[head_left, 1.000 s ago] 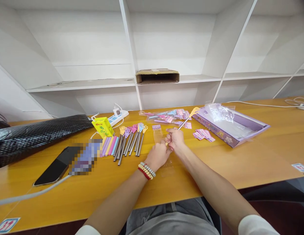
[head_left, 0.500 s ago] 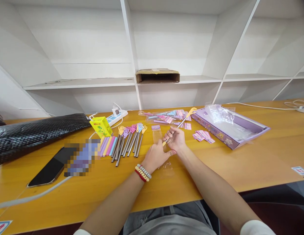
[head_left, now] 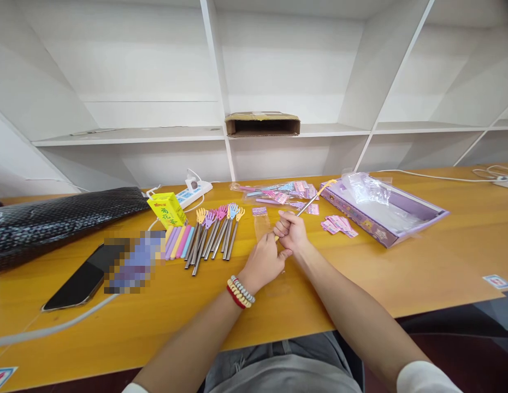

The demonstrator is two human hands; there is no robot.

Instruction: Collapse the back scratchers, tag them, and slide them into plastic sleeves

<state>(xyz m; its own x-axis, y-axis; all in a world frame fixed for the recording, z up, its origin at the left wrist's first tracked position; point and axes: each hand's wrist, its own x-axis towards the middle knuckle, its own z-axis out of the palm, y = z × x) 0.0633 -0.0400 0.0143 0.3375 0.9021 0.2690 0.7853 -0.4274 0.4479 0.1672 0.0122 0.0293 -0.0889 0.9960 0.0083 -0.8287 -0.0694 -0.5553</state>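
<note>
My right hand is wrapped round the metal rod of a yellow claw-tipped stick, which slants up to the right. My left hand is closed on the stick's yellow handle end, mostly hidden by the fingers, and the two hands touch. Under and behind them lies a clear bag with a pink-purple header. To the left, several metal rods with coloured claw tips lie side by side, beside several pastel handles. Small pink cards lie to the right.
Bagged sticks lie at the back. A purple box tray with clear plastic stands at right. At left are a yellow carton, a power strip, a black phone and a black bubble-wrapped bundle.
My right hand's fingers have closed more tightly round the rod, and the yellow claw has turned and shifted slightly right. My left hand stays at the handle end. The view has shifted slightly.
</note>
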